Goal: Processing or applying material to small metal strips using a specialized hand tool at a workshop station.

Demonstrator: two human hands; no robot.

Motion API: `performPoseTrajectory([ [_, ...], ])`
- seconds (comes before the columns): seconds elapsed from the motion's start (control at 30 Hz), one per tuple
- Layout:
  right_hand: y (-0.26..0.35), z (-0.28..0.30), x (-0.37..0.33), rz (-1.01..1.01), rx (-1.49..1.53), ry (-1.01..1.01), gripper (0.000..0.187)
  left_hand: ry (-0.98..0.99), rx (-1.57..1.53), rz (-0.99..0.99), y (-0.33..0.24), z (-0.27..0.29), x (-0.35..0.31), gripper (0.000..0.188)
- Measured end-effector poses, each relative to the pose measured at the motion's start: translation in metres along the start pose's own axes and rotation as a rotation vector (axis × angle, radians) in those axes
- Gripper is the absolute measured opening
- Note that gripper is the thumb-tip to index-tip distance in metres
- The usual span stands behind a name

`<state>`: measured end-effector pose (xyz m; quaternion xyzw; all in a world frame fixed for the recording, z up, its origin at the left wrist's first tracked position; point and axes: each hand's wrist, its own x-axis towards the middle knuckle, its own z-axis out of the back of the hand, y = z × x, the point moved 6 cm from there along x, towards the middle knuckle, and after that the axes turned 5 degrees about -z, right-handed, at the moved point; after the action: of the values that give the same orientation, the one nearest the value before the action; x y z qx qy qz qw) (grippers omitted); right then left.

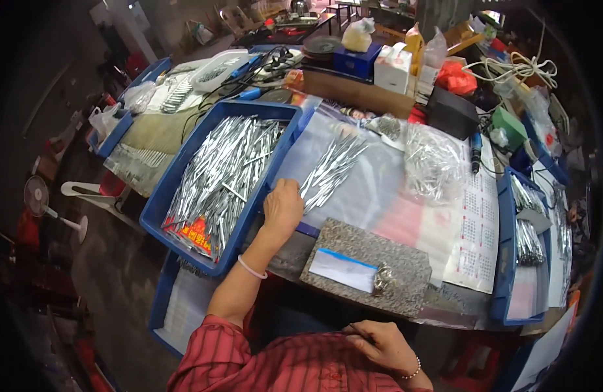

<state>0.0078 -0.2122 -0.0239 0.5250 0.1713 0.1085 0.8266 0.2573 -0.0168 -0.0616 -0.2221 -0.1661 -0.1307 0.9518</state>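
My left hand (pixel 284 204) is closed, its fingertips at the near left end of a loose pile of slim silvery metal rods (pixel 333 171) on the plastic-covered table. What it pinches, if anything, is hidden by its back. Left of it, a blue tray (pixel 293 117) full of similar metal rods (pixel 226 166) lies at a slant, with a red and yellow printed piece (pixel 195 236) at its near end. Close to my body, my right hand (pixel 385 346) has its fingers curled together; I cannot make out anything in them.
A speckled stone slab (pixel 353 238) lies at the table's near edge, bearing a white and blue packet (pixel 344 269) and a small metallic heap (pixel 383 279). Beyond are a clear bag of pieces (pixel 435 160) and a black box (pixel 453 112). Another blue tray (pixel 506 261) stands right.
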Motion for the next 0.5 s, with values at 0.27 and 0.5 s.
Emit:
performPoseTrajectory([
  [0.27, -0.011, 0.000, 0.001, 0.022, 0.041, 0.020, 0.022, 0.142, 0.135, 0.065, 0.025, -0.013, 0.015, 0.016],
  [0.5, -0.017, 0.001, 0.023, 0.185, 0.155, -0.024, 0.023, -0.009, -0.268, 0.060, -0.022, 0.034, -0.019, 0.010],
])
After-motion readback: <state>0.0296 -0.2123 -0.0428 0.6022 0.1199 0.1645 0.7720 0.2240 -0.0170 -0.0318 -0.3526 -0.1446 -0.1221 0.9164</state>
